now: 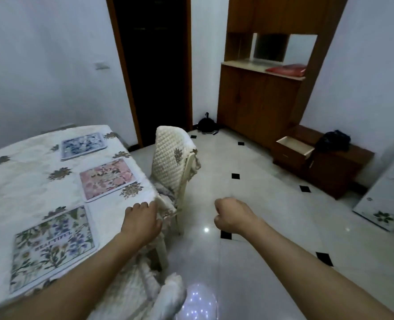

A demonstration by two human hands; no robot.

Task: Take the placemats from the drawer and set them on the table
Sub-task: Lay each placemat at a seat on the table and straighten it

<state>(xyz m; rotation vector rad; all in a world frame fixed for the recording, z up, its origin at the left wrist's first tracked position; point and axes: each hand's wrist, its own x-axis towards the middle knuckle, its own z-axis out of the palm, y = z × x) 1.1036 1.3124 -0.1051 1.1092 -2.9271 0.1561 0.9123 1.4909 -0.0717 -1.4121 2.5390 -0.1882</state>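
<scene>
A: Placemats? Where do they sit?

B: Three on the table, in a row along its right edge. Blue floral placemat at the far end, pink floral placemat in the middle, green floral placemat nearest, printed with a word that looks like "BEAUTIFUL". Each lies flat, long side running roughly in from the edge. None overlap.

A: Hands?

B: Left hand rests palm down on the right edge of the table, fingers curled over the cloth, gripping no mat. Right hand hangs over the floor in a loose fist, nothing in it.

A: And the drawer?

B: Open drawer in the low wooden cabinet, far right, well apart from both hands. It lies ahead and right of the right hand, so that hand is the nearer. A cream quilted chair stands at the table's right edge.

A: Anything left inside?

B: Cannot tell. Only the pale inner wall shows; the bottom is hidden by the angle. My guess: return for more, or shut it.
</scene>
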